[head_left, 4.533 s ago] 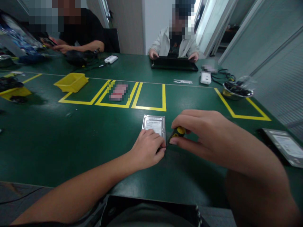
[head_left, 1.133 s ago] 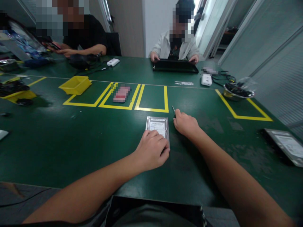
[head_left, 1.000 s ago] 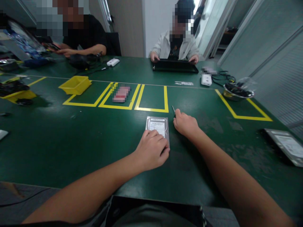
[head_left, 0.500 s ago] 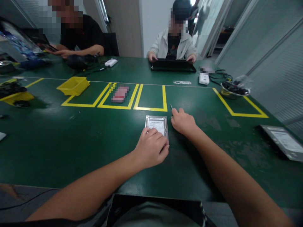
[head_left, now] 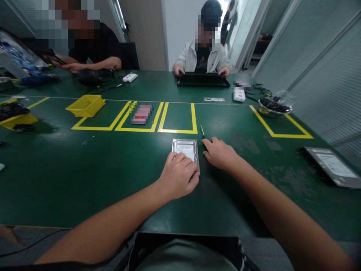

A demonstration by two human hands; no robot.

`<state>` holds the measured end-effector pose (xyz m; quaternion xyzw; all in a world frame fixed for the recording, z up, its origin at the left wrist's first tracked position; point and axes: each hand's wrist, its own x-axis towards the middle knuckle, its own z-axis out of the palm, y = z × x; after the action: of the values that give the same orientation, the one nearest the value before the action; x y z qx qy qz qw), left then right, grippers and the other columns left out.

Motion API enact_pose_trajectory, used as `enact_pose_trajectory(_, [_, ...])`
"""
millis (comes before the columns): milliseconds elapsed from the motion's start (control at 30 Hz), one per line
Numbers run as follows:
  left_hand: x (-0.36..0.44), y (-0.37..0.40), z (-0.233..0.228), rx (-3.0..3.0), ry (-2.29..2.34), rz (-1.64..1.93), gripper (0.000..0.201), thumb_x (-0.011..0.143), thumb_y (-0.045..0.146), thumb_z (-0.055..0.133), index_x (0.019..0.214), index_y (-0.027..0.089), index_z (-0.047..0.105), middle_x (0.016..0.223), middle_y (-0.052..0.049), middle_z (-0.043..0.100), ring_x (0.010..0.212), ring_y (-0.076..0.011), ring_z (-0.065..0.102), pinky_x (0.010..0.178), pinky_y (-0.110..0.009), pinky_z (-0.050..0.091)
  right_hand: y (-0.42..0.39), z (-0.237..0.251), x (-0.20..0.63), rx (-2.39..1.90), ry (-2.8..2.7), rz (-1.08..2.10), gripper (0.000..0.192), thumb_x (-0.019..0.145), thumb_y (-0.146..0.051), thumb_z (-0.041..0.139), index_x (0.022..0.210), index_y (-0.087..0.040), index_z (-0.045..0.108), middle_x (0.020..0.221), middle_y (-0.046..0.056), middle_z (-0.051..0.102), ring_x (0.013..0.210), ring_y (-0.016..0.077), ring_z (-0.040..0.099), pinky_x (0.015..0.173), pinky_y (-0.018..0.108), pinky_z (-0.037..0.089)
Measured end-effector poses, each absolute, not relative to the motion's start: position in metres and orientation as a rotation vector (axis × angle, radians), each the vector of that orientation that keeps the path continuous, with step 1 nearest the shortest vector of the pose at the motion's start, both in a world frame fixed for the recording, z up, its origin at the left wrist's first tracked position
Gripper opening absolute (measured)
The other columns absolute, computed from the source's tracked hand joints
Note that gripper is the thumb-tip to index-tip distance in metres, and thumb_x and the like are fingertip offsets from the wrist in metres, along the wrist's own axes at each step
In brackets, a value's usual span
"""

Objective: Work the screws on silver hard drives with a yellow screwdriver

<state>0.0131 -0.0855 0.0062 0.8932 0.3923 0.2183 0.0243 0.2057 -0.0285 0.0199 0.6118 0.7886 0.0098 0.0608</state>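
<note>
A silver hard drive [head_left: 184, 147] with a white label lies on the green table in front of me. My left hand [head_left: 180, 173] rests over its near half, fingers curled and gripping its sides; that half is mostly hidden. Just right of the drive, my right hand [head_left: 221, 152] is closed on a small screwdriver [head_left: 202, 131]. The thin metal shaft points away from me and leftward, and the top of a dark handle shows at the fingertips. Most of the handle is hidden in the hand. The screwdriver and the drive are apart.
Another hard drive [head_left: 334, 167] lies at the right. Yellow tape [head_left: 177, 131] marks several areas, near a yellow bin [head_left: 86, 106] and a pink-red item [head_left: 142, 114]. A bowl of dark parts [head_left: 275, 107] stands at back right. Two people sit opposite, one holding a black tray [head_left: 203, 79].
The right hand has drawn back slightly from the screwdriver's tip, so more of the shaft and the handle's top show. The left hand stays on the hard drive. The view has shifted a little.
</note>
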Motion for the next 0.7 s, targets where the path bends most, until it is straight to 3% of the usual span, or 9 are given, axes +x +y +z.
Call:
enact_pose_trajectory(167, [0.015, -0.086, 0.006, 2.761, 1.217, 0.683, 0.021, 0.091, 0.03, 0.051, 0.081, 0.018, 0.065, 0.082, -0.006, 0.067, 0.087, -0.0233, 0.054, 0.08, -0.042, 0.034, -0.052, 0.019, 0.213, 1.829, 2.442, 0.048, 0.041, 0.094, -0.033, 0.049, 0.132, -0.021, 0.047, 0.119, 0.015, 0.057, 0.103, 0.0295, 0.06, 0.076, 0.037, 0.05])
enact_pose_trajectory(367, [0.017, -0.084, 0.008, 2.741, 1.248, 0.702, 0.019, 0.091, 0.031, 0.052, 0.083, 0.019, 0.064, 0.084, -0.006, 0.066, 0.089, -0.0238, 0.053, 0.083, -0.043, 0.035, -0.059, -0.002, 0.229, 1.912, 2.609, 0.083, 0.052, 0.096, -0.036, 0.046, 0.143, -0.016, 0.041, 0.125, 0.016, 0.058, 0.109, 0.0292, 0.052, 0.091, 0.04, 0.046])
enact_pose_trajectory(467, [0.018, -0.079, 0.012, 2.694, 1.33, 0.753, 0.018, 0.09, 0.033, 0.054, 0.097, 0.019, 0.064, 0.096, -0.008, 0.065, 0.096, -0.0263, 0.053, 0.084, -0.043, 0.038, -0.056, -0.007, 0.237, 1.954, 2.685, -0.029, 0.055, 0.095, -0.039, 0.048, 0.144, -0.015, 0.04, 0.128, 0.016, 0.057, 0.112, 0.0287, 0.052, 0.095, 0.041, 0.045])
enact_pose_trajectory(700, [0.017, -0.061, 0.022, 2.531, 1.574, 0.809, 0.069, 0.082, 0.045, 0.066, 0.14, 0.019, 0.041, 0.144, -0.017, 0.039, 0.131, -0.0367, 0.038, 0.105, -0.053, 0.039, -0.052, -0.009, 0.243, 2.025, 2.736, -0.111, 0.057, 0.092, -0.037, 0.05, 0.144, -0.014, 0.04, 0.131, 0.017, 0.054, 0.114, 0.0294, 0.052, 0.096, 0.043, 0.046])
